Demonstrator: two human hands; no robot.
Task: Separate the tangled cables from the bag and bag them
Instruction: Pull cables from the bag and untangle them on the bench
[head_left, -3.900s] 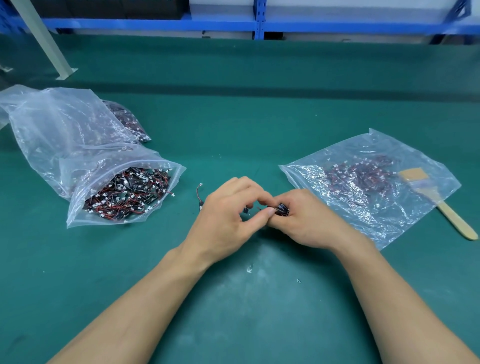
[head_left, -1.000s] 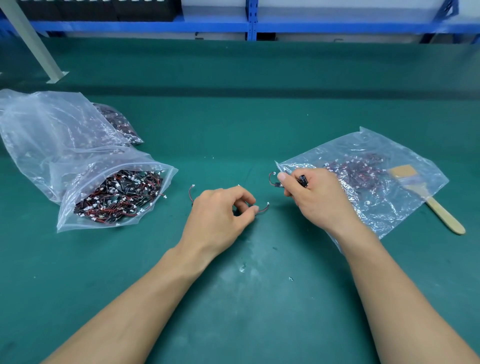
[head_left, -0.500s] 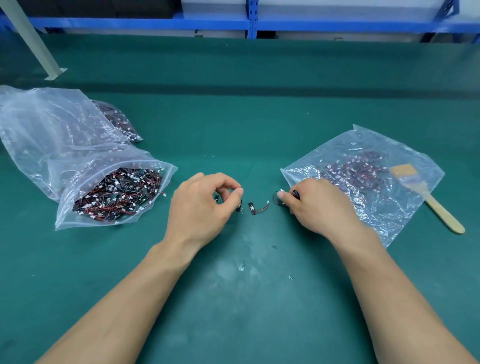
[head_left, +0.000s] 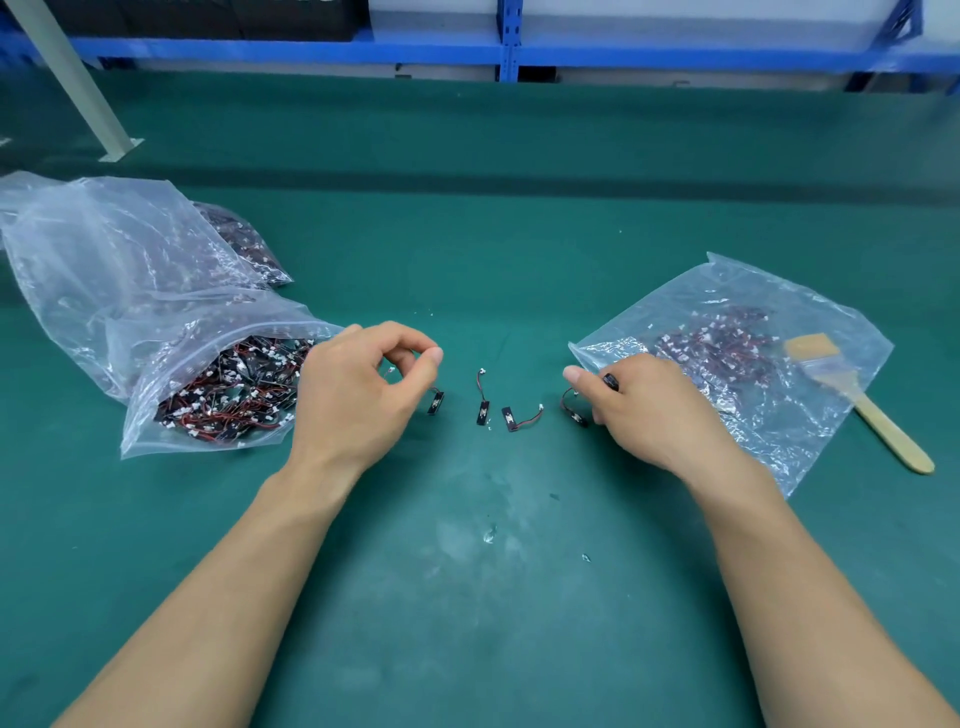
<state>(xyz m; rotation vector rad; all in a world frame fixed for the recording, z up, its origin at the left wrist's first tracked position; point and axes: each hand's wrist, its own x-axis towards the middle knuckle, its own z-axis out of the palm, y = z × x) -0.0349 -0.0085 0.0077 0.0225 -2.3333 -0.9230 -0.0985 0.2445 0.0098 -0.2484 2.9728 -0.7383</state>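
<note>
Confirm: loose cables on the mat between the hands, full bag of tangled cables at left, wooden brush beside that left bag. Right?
No. The wooden brush lies at the right by the flatter bag, not beside the full bag at left; the head view shows it. The rest holds: loose cables lie on the mat between the left hand and the right hand, which holds a cable.

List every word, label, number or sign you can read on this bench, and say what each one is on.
No text in this view can be read.
Loose cables: small white marks on their black end pieces, too small to read.
Left bag, right bag, brush, blue shelf: no print visible.
</note>
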